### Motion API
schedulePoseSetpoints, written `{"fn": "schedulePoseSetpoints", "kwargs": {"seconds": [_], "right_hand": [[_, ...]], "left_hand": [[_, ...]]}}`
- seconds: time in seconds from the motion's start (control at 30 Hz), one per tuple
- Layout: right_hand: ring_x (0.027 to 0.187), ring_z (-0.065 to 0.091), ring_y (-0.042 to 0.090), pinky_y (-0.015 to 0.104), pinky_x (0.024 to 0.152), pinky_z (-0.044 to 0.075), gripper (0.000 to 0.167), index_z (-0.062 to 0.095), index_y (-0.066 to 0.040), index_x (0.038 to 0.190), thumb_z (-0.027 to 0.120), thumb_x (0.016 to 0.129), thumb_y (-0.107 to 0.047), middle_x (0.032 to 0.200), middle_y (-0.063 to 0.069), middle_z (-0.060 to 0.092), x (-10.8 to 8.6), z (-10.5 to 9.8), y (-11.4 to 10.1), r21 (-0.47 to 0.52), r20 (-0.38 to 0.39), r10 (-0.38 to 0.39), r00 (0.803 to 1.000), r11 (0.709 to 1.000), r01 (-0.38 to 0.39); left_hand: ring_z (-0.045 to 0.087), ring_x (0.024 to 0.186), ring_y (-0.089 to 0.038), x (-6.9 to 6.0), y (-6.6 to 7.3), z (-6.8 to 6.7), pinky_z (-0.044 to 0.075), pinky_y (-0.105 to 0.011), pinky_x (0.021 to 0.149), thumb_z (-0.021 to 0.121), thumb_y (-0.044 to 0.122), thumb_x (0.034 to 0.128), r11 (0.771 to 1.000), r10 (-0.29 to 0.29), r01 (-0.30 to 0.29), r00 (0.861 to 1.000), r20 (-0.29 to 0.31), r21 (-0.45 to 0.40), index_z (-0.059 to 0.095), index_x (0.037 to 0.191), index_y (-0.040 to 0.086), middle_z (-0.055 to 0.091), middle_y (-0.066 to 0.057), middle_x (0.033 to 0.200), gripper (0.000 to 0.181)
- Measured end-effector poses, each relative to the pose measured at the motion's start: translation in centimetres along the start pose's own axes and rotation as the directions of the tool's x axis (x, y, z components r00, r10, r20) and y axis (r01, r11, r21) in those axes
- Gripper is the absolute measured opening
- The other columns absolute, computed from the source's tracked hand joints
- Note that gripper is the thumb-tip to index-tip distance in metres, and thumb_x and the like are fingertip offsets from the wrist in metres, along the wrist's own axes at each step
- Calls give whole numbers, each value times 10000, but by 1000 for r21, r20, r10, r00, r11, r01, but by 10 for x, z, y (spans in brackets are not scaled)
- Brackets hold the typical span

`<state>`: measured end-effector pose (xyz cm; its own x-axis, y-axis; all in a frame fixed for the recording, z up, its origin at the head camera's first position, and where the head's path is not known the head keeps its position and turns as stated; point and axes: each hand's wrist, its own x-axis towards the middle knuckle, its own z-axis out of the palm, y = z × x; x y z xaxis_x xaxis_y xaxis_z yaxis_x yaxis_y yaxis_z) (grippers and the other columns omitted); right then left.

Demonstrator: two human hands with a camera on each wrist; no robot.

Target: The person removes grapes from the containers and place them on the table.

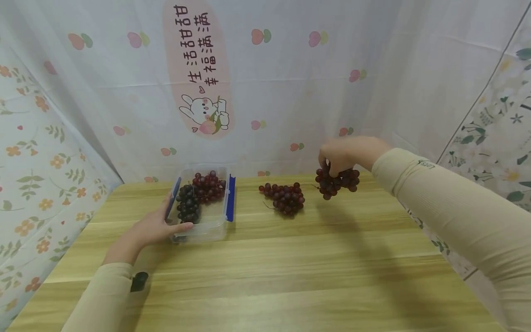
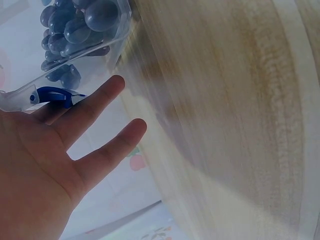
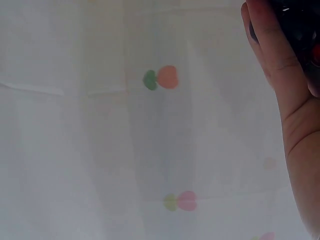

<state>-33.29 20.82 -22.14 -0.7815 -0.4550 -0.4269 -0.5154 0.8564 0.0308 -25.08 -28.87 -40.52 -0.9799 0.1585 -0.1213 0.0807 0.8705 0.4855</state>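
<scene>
A clear plastic box [image 1: 213, 230] with blue side clips holds a dark, nearly black grape bunch [image 1: 188, 204] and a red bunch [image 1: 209, 186]. My left hand [image 1: 151, 227] rests against the box's left side and near corner, fingers extended; in the left wrist view the hand [image 2: 55, 155] has two straight fingers spread beside a blue clip [image 2: 55, 95]. Above the table at the right, my right hand [image 1: 342, 156] grips another red bunch [image 1: 333, 183] from above. The right wrist view shows that hand [image 3: 282, 65] at the upper right, against dark grapes [image 3: 300, 22].
One more red bunch [image 1: 286, 198] lies on the wooden table [image 1: 265, 267] between the box and my right hand. A printed white curtain [image 1: 286, 92] hangs behind the table, with floral cloths at both sides. A small dark object [image 1: 139, 281] is beside my left sleeve.
</scene>
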Motion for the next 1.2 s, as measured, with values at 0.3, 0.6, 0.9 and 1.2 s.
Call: {"fn": "schedulePoseSetpoints", "kwargs": {"seconds": [0.3,0.6,0.9,1.2], "right_hand": [[875,721,155,369,804,611,158,807,-100,1014,714,918,-16,984,34,777,1,27,14,11,11,-12,1000,1000,12],[907,705,181,370,805,601,223,812,-92,1067,715,879,-21,1111,77,763,-6,45,28,7,-19,10,1000,1000,-10],[857,688,191,338,748,589,300,795,-57,1124,699,847,3,1101,107,773,-10,54,37,26,-47,11,999,1000,-10],[875,691,179,363,791,606,296,796,-51,1154,729,867,-32,1110,96,781,-8,71,46,9,-61,30,998,1000,-29]], "left_hand": [[390,1432,-687,-1,0,0,426,-772,1093,692,719,915,1000,13,-13,1000,6,-5,-204,1686,110,267,-476,1623,1329],[391,1457,-657,-1,0,-2,402,-768,1124,678,721,922,1000,19,-19,1000,12,-4,-181,1687,82,267,-448,1644,1316],[437,1427,-655,-4,-2,-5,430,-760,1098,673,710,932,1000,8,-8,999,38,-8,-217,1678,94,336,-460,1605,1314],[404,1445,-662,-4,1,-3,409,-767,1116,675,715,927,1000,8,-7,999,32,-12,-205,1685,107,311,-458,1620,1311]]}}
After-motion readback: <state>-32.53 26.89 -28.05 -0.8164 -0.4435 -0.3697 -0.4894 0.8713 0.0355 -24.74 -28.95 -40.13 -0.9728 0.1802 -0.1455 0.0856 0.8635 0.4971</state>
